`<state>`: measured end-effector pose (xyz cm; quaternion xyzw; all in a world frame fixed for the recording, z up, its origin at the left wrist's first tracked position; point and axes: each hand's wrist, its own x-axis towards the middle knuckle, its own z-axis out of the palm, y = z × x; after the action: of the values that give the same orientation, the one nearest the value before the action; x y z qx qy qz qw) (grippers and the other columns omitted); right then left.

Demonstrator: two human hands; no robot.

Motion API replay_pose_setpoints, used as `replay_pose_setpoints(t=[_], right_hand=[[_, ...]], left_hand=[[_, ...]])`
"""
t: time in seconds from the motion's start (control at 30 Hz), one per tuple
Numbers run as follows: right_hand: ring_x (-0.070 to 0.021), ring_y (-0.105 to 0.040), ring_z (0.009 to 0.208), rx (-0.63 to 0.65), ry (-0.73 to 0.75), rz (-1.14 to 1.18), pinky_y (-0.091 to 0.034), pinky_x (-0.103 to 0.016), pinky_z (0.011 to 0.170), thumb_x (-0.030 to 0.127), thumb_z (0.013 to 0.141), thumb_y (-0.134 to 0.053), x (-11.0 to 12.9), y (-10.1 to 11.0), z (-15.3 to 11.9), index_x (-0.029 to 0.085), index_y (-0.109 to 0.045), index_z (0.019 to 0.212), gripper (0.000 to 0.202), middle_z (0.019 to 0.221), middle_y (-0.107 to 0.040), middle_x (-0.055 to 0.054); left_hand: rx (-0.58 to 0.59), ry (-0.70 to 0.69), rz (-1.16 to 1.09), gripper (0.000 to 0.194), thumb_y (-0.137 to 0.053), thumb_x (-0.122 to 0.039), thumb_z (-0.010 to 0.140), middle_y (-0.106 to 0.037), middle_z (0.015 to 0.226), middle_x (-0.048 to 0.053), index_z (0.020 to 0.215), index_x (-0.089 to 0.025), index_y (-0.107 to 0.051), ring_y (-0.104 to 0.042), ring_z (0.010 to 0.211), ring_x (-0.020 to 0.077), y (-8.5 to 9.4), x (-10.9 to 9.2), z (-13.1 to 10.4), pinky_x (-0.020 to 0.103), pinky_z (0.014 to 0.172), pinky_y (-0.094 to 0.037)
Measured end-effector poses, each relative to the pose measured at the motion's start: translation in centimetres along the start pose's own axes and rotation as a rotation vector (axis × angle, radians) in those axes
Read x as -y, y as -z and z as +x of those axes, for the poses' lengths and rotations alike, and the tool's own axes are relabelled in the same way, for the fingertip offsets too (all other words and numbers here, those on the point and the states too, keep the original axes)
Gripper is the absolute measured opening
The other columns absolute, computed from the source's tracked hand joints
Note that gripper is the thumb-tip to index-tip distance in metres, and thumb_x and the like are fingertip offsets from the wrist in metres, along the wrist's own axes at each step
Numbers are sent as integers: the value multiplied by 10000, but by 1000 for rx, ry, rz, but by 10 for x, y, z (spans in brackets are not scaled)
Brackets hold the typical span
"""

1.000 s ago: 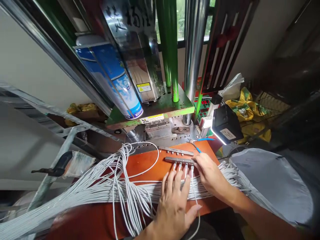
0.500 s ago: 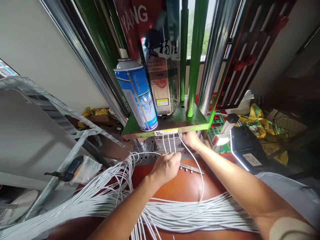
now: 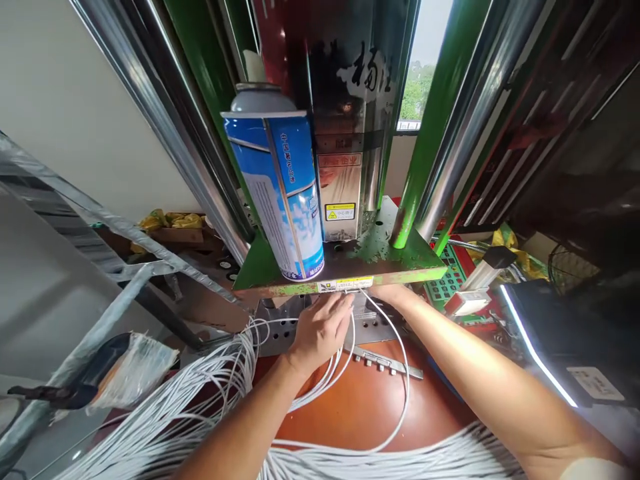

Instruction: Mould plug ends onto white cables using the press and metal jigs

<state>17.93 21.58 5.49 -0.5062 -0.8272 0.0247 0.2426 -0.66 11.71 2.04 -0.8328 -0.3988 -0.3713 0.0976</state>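
My left hand [image 3: 324, 328] is at the front edge of the press's green plate [image 3: 390, 275], fingers together over several white cables [image 3: 334, 375]. The cables loop out below the palm, and their upper ends are hidden by the hand and plate. My right hand [image 3: 393, 293] reaches under the plate; only its back edge and wrist show, its fingers hidden. Between the hands, a single white cable [image 3: 403, 353] comes from under the plate and curves down. A metal strip with small pegs [image 3: 385, 361] lies on the brown table [image 3: 360, 413], below the hands.
A blue spray can [image 3: 280, 193] stands on the plate. A large bundle of white cables [image 3: 190, 400] spreads across the left and front. On the right are a green control panel [image 3: 445, 273] and a black lamp-like box [image 3: 560, 347]. A metal frame [image 3: 110, 307] stands left.
The view has come closer to the press. My left hand has risen towards the plate's edge, its fist loosening into longer fingers. My right hand has gone further under the plate.
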Motion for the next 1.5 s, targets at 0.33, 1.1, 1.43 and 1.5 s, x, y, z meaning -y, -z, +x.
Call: replay_pose_setpoints(t=[0.33, 1.1, 1.43, 1.5], right_hand=[[-222, -732, 777, 162, -47, -305, -505, -295, 657, 95, 976, -482, 50, -7, -82, 103, -643, 1243, 312, 954, -771, -134], [-339, -565, 1144, 39, 115, -139, -368, -516, 1044, 186, 1012, -452, 64, -17, -67, 162, -583, 1416, 426, 1246, -700, -156], [-368, -462, 1364, 4, 69, -95, -250, -569, 1195, 198, 1032, -417, 70, -21, -66, 87, -516, 1480, 472, 1477, -571, -212], [-348, -473, 1377, 6, 51, -70, -230, -549, 1225, 197, 1034, -412, 71, -15, -66, 74, -527, 1468, 466, 1477, -580, -207]], left_hand=[[-73, 217, 295, 188, -585, -201, 1000, -728, 1011, 131, 1133, -161, -712, -704, 900, 286, 1, 0, -4, 406, 799, -561], [125, 152, 354, 293, -501, -113, 951, -758, 1105, 168, 1101, -136, -753, -682, 1047, 354, -12, -3, -2, 538, 1024, -466], [55, 123, 330, 410, -460, -137, 948, -748, 1216, 218, 1266, -68, -709, -689, 1164, 375, -25, 11, -8, 572, 1093, -457], [50, 108, 316, 423, -469, -142, 940, -742, 1233, 231, 1286, -51, -697, -681, 1197, 378, -22, 9, -4, 585, 1113, -453]])
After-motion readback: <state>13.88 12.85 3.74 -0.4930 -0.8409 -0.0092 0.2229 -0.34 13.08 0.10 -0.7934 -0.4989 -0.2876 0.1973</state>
